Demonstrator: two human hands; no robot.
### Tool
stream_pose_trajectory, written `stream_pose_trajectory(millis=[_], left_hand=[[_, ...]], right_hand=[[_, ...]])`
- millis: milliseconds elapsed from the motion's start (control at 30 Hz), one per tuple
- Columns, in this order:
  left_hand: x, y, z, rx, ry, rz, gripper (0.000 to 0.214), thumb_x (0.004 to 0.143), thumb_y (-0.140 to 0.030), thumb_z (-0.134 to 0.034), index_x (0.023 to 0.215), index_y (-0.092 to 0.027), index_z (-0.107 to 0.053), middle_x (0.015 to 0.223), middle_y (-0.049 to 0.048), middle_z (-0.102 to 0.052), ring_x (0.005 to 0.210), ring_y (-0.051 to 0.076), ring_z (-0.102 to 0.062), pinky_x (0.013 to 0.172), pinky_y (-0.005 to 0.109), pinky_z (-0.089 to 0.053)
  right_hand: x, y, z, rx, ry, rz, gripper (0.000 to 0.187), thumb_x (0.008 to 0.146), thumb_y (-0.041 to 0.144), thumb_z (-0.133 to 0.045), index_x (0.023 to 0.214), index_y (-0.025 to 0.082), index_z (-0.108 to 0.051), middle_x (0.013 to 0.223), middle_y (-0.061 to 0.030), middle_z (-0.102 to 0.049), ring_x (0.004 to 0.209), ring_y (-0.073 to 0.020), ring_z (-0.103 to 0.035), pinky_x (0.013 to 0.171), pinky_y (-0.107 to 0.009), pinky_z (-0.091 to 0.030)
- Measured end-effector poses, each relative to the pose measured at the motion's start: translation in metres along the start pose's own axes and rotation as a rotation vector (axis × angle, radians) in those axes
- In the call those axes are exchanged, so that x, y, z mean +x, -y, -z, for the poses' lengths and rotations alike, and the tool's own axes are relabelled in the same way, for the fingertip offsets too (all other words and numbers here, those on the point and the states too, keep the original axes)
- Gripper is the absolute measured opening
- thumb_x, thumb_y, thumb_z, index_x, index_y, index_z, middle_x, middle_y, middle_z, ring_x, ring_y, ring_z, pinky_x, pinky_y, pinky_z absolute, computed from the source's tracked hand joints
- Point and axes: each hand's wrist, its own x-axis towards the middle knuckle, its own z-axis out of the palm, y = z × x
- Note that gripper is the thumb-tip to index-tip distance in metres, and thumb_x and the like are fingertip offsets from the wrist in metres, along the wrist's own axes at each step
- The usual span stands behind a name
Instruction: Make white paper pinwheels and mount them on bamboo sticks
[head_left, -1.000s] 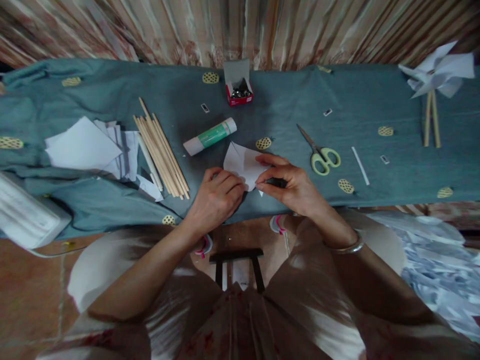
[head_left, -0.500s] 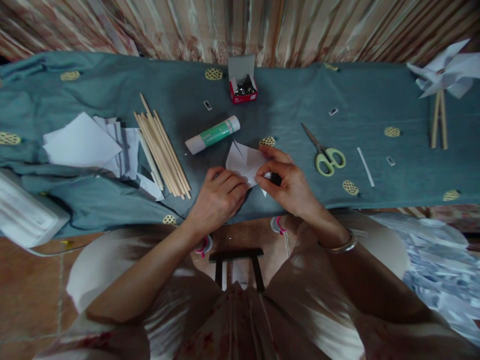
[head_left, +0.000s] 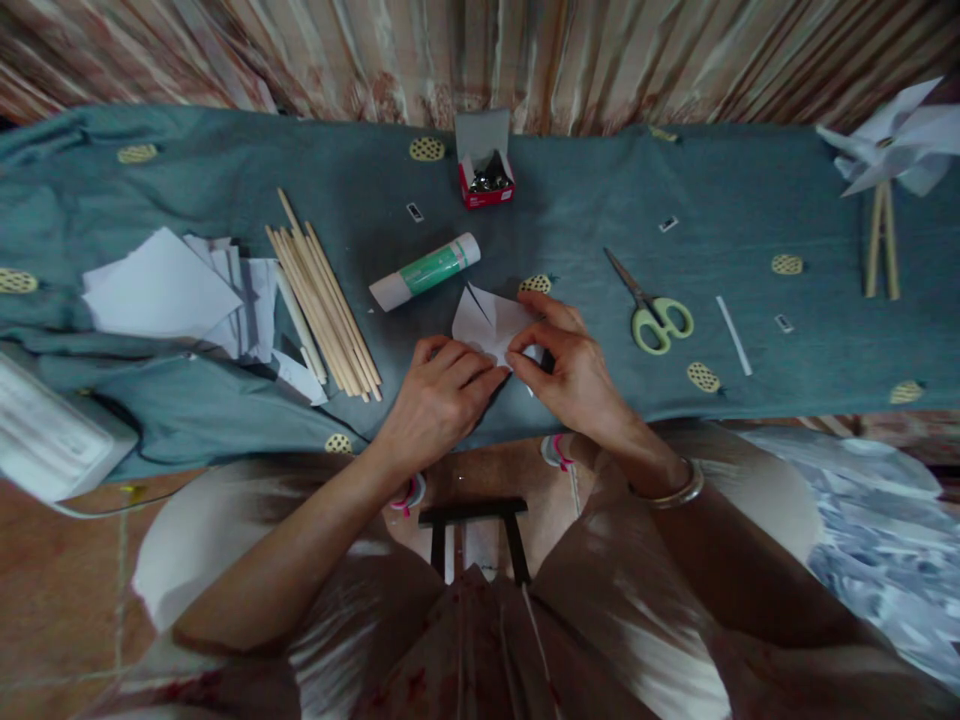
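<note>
A white square of paper (head_left: 474, 315), with a slit running in from its far corner, lies on the cloth in front of me. My left hand (head_left: 444, 398) is closed over its near left part, fingertips pressing near the middle. With thumb and index finger, my right hand (head_left: 566, 375) pinches a flap of the same paper close to its centre. Both sets of fingertips nearly meet, and the near side of the sheet is partly hidden. Just beyond the paper rests a large green-and-white glue stick (head_left: 433, 270). Right of my hands lie green-handled scissors (head_left: 654, 318).
An open red box (head_left: 487, 188) of shiny metal pieces stands at the back. Wooden sticks (head_left: 330, 310) and stacked paper squares (head_left: 161, 285) lie left, near a white device (head_left: 64, 425). At right are a thin white strip (head_left: 733, 336) and a paper pinwheel (head_left: 885, 145).
My right fingertips have moved slightly left, bringing the pinched flap nearer the paper's middle. The left fingertips have shifted a little right. Other objects stay in place.
</note>
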Motion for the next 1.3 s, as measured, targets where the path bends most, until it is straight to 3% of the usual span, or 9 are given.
stream_pose_trajectory(millis=[800, 1100, 1300], left_hand=[[0.002, -0.002, 0.000, 0.007, 0.008, 0.027, 0.021, 0.099, -0.018, -0.052, 0.106, -0.021, -0.072, 0.094, 0.0051, -0.075, 0.091, 0.022, -0.063, 0.088, 0.044, -0.044], [0.001, -0.001, -0.001, 0.018, -0.012, -0.008, 0.021, 0.098, -0.017, -0.053, 0.108, -0.017, -0.071, 0.094, 0.0063, -0.074, 0.090, 0.022, -0.061, 0.087, 0.043, -0.044], [0.002, -0.002, 0.000, 0.075, -0.039, -0.037, 0.020, 0.100, -0.019, -0.052, 0.106, -0.016, -0.071, 0.092, 0.0046, -0.074, 0.088, 0.021, -0.061, 0.085, 0.040, -0.044]], right_hand=[[-0.003, -0.001, -0.003, -0.006, -0.037, 0.024, 0.009, 0.090, 0.026, -0.062, 0.088, 0.025, -0.071, 0.141, -0.0065, -0.059, 0.132, -0.0293, -0.052, 0.111, -0.052, -0.044], [-0.006, -0.007, -0.007, -0.065, -0.057, 0.157, 0.019, 0.095, 0.028, -0.056, 0.097, 0.023, -0.074, 0.143, -0.0079, -0.058, 0.130, -0.0278, -0.052, 0.110, -0.049, -0.045], [-0.012, 0.001, -0.007, -0.223, -0.025, 0.220, 0.026, 0.095, 0.017, -0.048, 0.104, 0.024, -0.071, 0.145, -0.0072, -0.054, 0.135, -0.0280, -0.048, 0.109, -0.050, -0.045]])
